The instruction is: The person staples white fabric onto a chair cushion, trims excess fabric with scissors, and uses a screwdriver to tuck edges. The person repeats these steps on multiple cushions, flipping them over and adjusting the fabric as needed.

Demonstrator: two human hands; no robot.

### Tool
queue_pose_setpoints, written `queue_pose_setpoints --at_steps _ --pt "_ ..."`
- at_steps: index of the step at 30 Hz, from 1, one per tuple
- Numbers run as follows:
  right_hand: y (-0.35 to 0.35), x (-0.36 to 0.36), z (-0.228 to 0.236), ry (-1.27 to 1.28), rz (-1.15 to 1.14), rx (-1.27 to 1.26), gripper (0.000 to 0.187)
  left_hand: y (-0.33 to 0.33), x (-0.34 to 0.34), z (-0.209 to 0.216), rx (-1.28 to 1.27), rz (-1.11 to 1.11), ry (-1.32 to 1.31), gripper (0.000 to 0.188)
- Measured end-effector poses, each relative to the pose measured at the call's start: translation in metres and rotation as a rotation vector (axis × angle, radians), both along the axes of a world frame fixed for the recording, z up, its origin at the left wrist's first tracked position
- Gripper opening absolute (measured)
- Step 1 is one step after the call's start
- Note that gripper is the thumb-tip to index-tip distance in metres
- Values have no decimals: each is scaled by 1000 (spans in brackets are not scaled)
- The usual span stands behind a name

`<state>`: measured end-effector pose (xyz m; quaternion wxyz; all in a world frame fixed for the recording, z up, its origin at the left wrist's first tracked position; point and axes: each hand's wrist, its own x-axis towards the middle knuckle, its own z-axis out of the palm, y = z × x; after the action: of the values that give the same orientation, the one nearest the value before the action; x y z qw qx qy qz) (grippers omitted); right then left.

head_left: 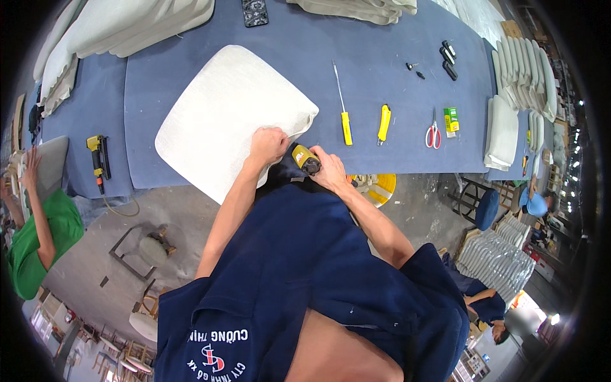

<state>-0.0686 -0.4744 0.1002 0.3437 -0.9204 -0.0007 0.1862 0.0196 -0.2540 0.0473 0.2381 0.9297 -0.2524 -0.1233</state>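
Observation:
A cushion pad covered in off-white fabric lies on the blue-covered table, its near corner reaching over the front edge. My left hand is closed on the cover's fabric at the pad's near right side, where the cloth bunches up. In my right hand is a yellow and black staple gun, held close beside that edge. Whether its nose touches the cloth is hidden. To the right lie a screwdriver with a yellow handle and a yellow utility knife.
Farther right are scissors, a green and yellow box and small black parts. Cushion stacks stand at the back left. Another staple gun lies left, near a person in green. A yellow bucket stands below the edge.

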Motion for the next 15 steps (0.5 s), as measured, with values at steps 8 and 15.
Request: queue_pose_setpoints --at_steps 8,15 --pt "12 8 -5 30 -21 -68 44 -1 -8 -2 -57 61 -8 27" --pt "27 17 -7 134 -161 -118 36 -10 0 -7 151 36 129 27"
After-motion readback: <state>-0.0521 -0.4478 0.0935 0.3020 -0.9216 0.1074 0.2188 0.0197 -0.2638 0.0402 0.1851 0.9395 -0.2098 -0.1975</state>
